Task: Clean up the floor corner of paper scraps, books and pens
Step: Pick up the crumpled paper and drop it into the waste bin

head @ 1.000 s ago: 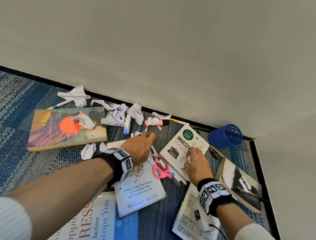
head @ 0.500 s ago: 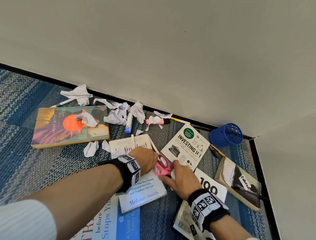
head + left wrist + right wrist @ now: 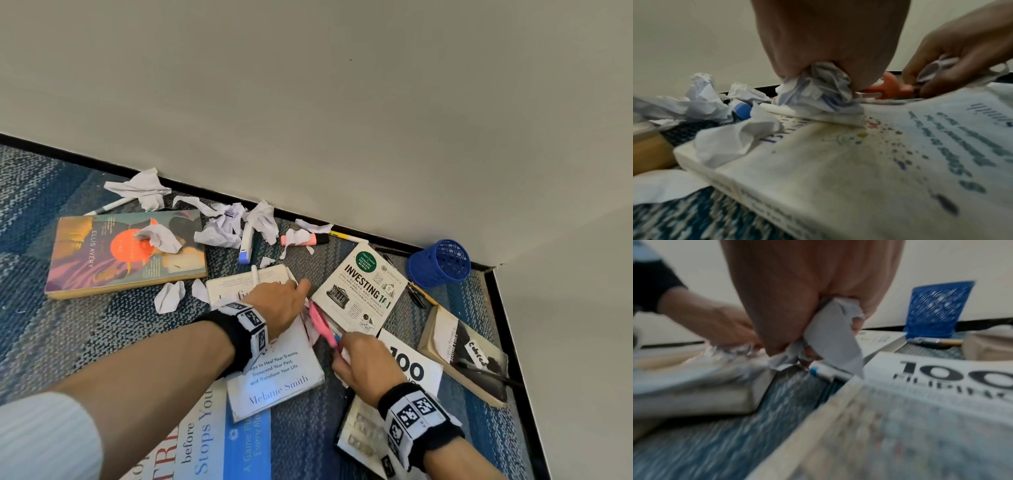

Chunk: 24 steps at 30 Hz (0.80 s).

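My left hand [image 3: 291,298] rests over the white book [image 3: 274,380] and grips a wad of crumpled paper scraps [image 3: 818,87]. Just right of it, my right hand [image 3: 359,363] holds white paper scraps [image 3: 836,331], and its fingertips reach the pink scissors [image 3: 322,325] lying between the white book and the Investing book [image 3: 363,291]. A pen with a blue end [image 3: 828,371] lies on the carpet under the right hand. More loose scraps [image 3: 222,229], a pink highlighter [image 3: 308,240] and a blue-capped marker [image 3: 247,243] lie along the wall.
A colourful book [image 3: 126,253] lies at the left with a scrap on it. The blue mesh pen cup [image 3: 438,263] lies tipped in the corner. A "100" book [image 3: 411,370] and a dark-covered book [image 3: 466,353] lie at the right, more books near me.
My right hand drew back from the Investing book to the pink scissors, still holding scraps. My left hand pulled back onto the white book. The scissors have shifted and look blurred.
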Each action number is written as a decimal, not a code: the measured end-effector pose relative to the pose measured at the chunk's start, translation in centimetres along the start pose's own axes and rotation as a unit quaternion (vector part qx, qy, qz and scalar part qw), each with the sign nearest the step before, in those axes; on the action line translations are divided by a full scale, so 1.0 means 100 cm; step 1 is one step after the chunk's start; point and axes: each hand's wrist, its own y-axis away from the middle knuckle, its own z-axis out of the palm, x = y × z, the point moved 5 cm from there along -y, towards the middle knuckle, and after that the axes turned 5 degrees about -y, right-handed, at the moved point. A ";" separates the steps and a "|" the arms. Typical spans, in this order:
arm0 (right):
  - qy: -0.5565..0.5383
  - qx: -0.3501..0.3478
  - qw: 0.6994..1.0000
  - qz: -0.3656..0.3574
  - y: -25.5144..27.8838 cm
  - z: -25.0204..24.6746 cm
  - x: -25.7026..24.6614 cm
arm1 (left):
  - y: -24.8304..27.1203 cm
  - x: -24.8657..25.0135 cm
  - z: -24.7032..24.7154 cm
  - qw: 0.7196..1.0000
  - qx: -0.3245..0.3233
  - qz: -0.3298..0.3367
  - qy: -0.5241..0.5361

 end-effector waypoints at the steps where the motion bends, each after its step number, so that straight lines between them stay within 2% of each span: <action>1: -0.021 0.015 1.000 -0.001 0.002 -0.007 0.003 | -0.003 -0.001 0.003 1.000 0.005 -0.001 -0.001; 3: -0.074 0.061 0.995 0.006 0.004 -0.024 0.012 | -0.008 -0.003 0.009 1.000 0.003 0.003 -0.002; 6: -0.134 0.141 0.978 0.075 0.003 -0.046 0.033 | -0.016 -0.002 0.014 1.000 -0.016 0.014 -0.008; 8: -0.093 0.180 0.971 0.126 -0.003 -0.052 0.046 | -0.019 0.000 0.014 1.000 -0.012 0.018 -0.009; 10: -0.032 0.185 0.969 0.158 -0.007 -0.051 0.046 | -0.019 0.005 0.015 1.000 -0.011 0.028 -0.010; 11: -0.022 0.184 0.972 0.144 -0.007 -0.047 0.040 | -0.019 0.008 0.016 0.999 -0.012 0.033 -0.011; 13: -0.022 0.150 0.986 0.063 -0.009 -0.034 0.018 | -0.020 0.015 0.017 0.999 -0.010 0.041 -0.022; 15: 0.006 0.050 0.999 -0.020 -0.012 -0.011 -0.006 | -0.019 0.021 0.016 0.999 -0.004 0.045 -0.026; 17: 0.045 -0.004 0.998 -0.047 -0.014 0.005 -0.018 | -0.019 0.024 0.014 0.999 -0.005 0.046 -0.005; 21: -0.052 0.087 0.995 0.002 -0.019 -0.012 -0.005 | -0.015 0.006 -0.004 0.994 0.047 0.001 0.098; 24: -0.066 0.111 0.992 0.016 -0.031 -0.035 0.007 | -0.009 -0.025 -0.019 0.987 0.065 -0.033 0.142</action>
